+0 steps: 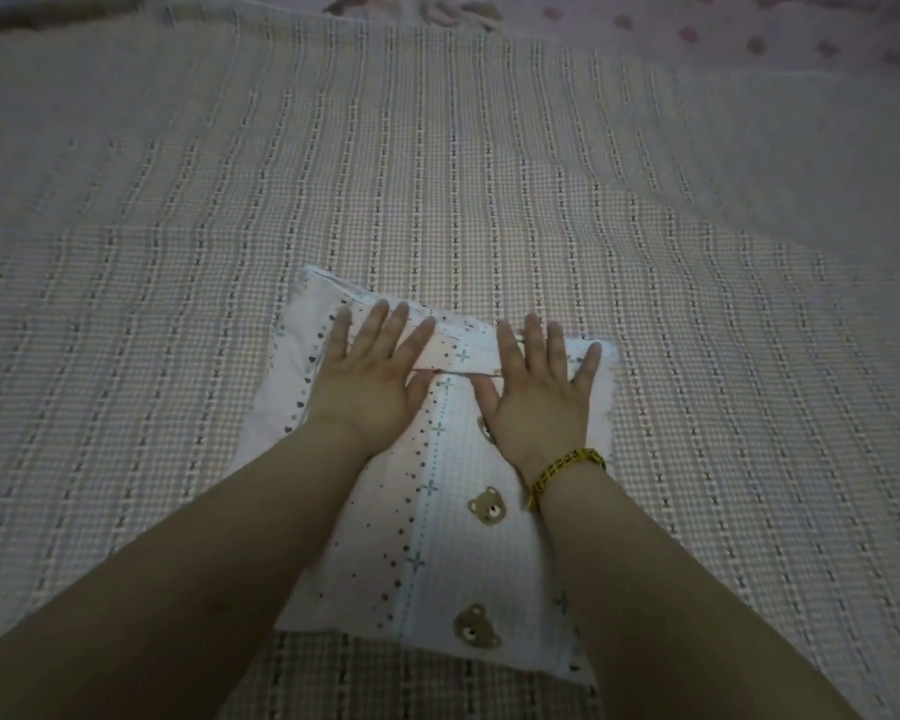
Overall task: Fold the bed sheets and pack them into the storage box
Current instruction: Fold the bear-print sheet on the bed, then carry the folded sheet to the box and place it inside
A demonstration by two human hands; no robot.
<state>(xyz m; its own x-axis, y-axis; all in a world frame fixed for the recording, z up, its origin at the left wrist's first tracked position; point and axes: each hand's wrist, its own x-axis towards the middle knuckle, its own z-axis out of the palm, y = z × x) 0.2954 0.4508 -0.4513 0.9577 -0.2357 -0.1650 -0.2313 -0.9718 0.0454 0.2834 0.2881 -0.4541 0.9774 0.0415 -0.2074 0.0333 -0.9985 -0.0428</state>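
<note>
- The left hand (367, 379) and the right hand (539, 394) lie flat with fingers spread, palms pressing down on the folded white cotton sheet printed with brown bears and dotted stripes (437, 511); neither pinches anything.
- A narrow folded flap (455, 350) runs under both sets of fingertips along the far edge.
- To do this well, press evenly outward from the middle, keeping the flap's edge straight.
- The sheet rests on a checked woven beige bedspread (178, 252); a yellow braided bracelet (567, 467) circles the right wrist.
- No storage box is in view; nothing obstructs the hands.
</note>
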